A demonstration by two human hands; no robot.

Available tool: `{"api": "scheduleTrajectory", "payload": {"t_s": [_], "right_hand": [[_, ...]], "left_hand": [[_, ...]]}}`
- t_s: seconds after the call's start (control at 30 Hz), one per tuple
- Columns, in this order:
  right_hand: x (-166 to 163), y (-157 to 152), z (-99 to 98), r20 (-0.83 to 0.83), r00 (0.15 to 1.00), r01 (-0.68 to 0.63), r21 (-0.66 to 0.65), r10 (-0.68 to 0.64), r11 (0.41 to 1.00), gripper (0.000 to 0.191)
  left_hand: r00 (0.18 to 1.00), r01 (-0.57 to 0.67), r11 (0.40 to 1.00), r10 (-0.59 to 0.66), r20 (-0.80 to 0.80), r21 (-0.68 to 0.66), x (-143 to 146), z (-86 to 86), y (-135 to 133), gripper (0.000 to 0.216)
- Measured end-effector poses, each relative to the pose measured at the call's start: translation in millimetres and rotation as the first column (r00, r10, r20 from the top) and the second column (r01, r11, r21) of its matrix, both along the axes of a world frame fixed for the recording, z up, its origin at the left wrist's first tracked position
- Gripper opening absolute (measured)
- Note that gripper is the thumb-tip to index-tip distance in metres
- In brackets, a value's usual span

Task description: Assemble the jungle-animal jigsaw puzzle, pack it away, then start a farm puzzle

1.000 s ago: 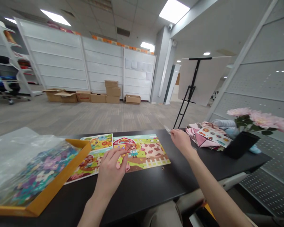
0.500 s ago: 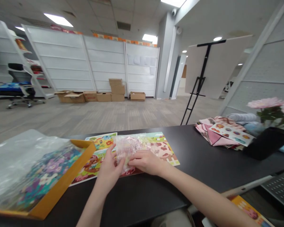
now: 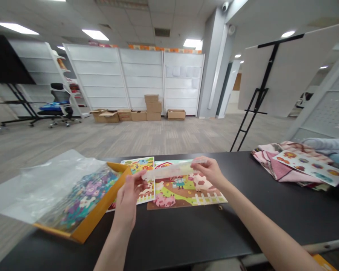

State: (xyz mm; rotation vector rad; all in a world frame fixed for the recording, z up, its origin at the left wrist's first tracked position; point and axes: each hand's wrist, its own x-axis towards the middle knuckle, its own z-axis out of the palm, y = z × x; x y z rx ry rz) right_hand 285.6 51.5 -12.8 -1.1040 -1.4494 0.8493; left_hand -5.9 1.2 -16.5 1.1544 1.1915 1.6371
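Observation:
Between my two hands a clear plastic bag is stretched out sideways, seen almost edge-on. My left hand pinches its left end, and my right hand grips its right end. Whatever lies inside the bag is hard to make out from this angle. Below it on the black table lies a farm picture sheet with cows, a pig and a white fence. A second colourful picture sheet lies to its left, partly behind my left hand.
At the left, a yellow box holds many small colourful pieces under clear plastic film. Folded pink cloth with a sticker sheet on top sits at the right. A black easel stands beyond the table.
The bag has been lifted off the farm sheet and pulled out level between both hands. My right hand moved up and right. The view has turned left.

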Motion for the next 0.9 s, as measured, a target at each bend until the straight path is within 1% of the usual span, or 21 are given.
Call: {"api": "scheduleTrajectory", "payload": {"t_s": [0.03, 0.07, 0.1, 0.13, 0.17, 0.23, 0.27, 0.3, 0.33, 0.4, 0.5, 0.57, 0.6, 0.63, 0.67, 0.73, 0.77, 0.8, 0.83, 0.87, 0.9], "right_hand": [[-2.5, -1.0, 1.2, -0.115, 0.993, 0.007, -0.033, -0.011, 0.999, 0.028], [-5.3, -2.2, 2.0, -0.218, 0.976, -0.001, -0.057, -0.012, 0.998, 0.032], [-8.1, -3.5, 2.5, -0.301, 0.954, -0.017, -0.083, -0.009, 0.996, 0.036], [-10.9, -4.8, 2.7, -0.365, 0.931, -0.036, -0.119, -0.01, 0.992, 0.04], [-13.5, -6.2, 2.6, -0.409, 0.912, -0.059, -0.166, -0.014, 0.984, 0.043], [-17.3, -8.5, 2.3, -0.458, 0.889, -0.125, -0.262, -0.009, 0.957, 0.045], [-18.2, -9.4, 2.3, -0.473, 0.881, -0.164, -0.298, 0.003, 0.94, 0.044], [-18.4, -10.1, 2.4, -0.489, 0.872, -0.198, -0.321, 0.017, 0.926, 0.043], [-17.9, -10.6, 2.7, -0.506, 0.862, -0.227, -0.333, 0.03, 0.915, 0.042], [-14.8, -10.8, 3.7, -0.53, 0.845, -0.282, -0.341, 0.064, 0.897, 0.041], [-8.1, -9.6, 3.3, -0.502, 0.845, -0.391, -0.347, 0.183, 0.853, 0.038], [-5.1, -7.9, -0.2, -0.429, 0.861, -0.438, -0.352, 0.274, 0.827, 0.036], [-4.7, -7.0, -3.0, -0.379, 0.874, -0.44, -0.354, 0.303, 0.825, 0.036], [-5.1, -6.3, -6.2, -0.32, 0.892, -0.425, -0.359, 0.318, 0.831, 0.038], [-6.2, -5.9, -9.5, -0.254, 0.913, -0.397, -0.366, 0.32, 0.842, 0.04], [-10.2, -6.6, -15.0, -0.124, 0.94, -0.34, -0.393, 0.317, 0.855, 0.044], [-12.6, -7.5, -16.6, -0.073, 0.941, -0.33, -0.412, 0.33, 0.85, 0.045], [-14.7, -8.6, -17.2, -0.038, 0.931, -0.342, -0.435, 0.363, 0.833, 0.046], [-16.2, -9.5, -17.0, -0.017, 0.913, -0.37, -0.46, 0.409, 0.807, 0.046], [-16.5, -9.8, -16.0, 0.0, 0.892, -0.396, -0.479, 0.451, 0.783, 0.046], [-15.3, -9.3, -14.6, 0.028, 0.881, -0.399, -0.49, 0.471, 0.775, 0.046]], "left_hand": [[0.99, -0.049, 0.997, 0.056, -0.132, 0.058, -2.4, 2.3, -3.1, 0.065], [0.955, -0.088, 0.989, 0.118, -0.273, 0.122, -4.9, 4.5, -6.3, 0.06], [0.907, -0.098, 0.979, 0.163, -0.389, 0.182, -7.1, 6.2, -9.4, 0.055], [0.87, -0.072, 0.974, 0.167, -0.464, 0.215, -8.7, 7.2, -12.1, 0.051], [0.86, -0.013, 0.977, 0.119, -0.497, 0.212, -9.6, 7.5, -14.4, 0.048], [0.883, 0.136, 0.983, -0.063, -0.465, 0.126, -9.2, 5.5, -16.9, 0.047], [0.897, 0.189, 0.979, -0.142, -0.418, 0.073, -8.3, 3.6, -16.9, 0.047], [0.914, 0.21, 0.977, -0.185, -0.36, 0.031, -7.5, 1.6, -16.3, 0.048], [0.935, 0.197, 0.98, -0.187, -0.301, 0.004, -7.0, -0.4, -15.1, 0.049], [0.976, 0.112, 0.994, -0.113, -0.185, -0.013, -8.3, -3.1, -11.4, 0.051], [0.998, -0.002, 0.998, -0.002, -0.069, -0.061, -16.7, -4.2, -4.9, 0.06], [0.995, -0.027, 0.995, 0.018, -0.101, -0.093, -23.5, -5.1, -1.1, 0.061], [0.985, -0.05, 0.996, 0.036, -0.168, -0.079, -26.1, -5.9, 0.3, 0.059], [0.959, -0.095, 0.995, 0.083, -0.272, -0.032, -27.7, -7.1, 1.3, 0.056], [0.904, -0.153, 0.987, 0.159, -0.396, 0.047, -27.9, -8.5, 1.7, 0.052], [0.719, -0.226, 0.942, 0.334, -0.61, 0.249, -23.7, -11.4, 0.3, 0.045], [0.631, -0.216, 0.922, 0.382, -0.675, 0.321, -19.3, -12.6, -1.6, 0.042], [0.574, -0.17, 0.92, 0.384, -0.723, 0.353, -13.6, -13.6, -4.1, 0.038], [0.552, -0.096, 0.934, 0.337, -0.763, 0.343, -6.8, -14.4, -7.2, 0.034], [0.541, -0.005, 0.951, 0.261, -0.799, 0.308, 0.6, -15.0, -10.7, 0.03], [0.514, 0.099, 0.961, 0.172, -0.84, 0.258, 8.3, -15.4, -14.5, 0.027]]}}
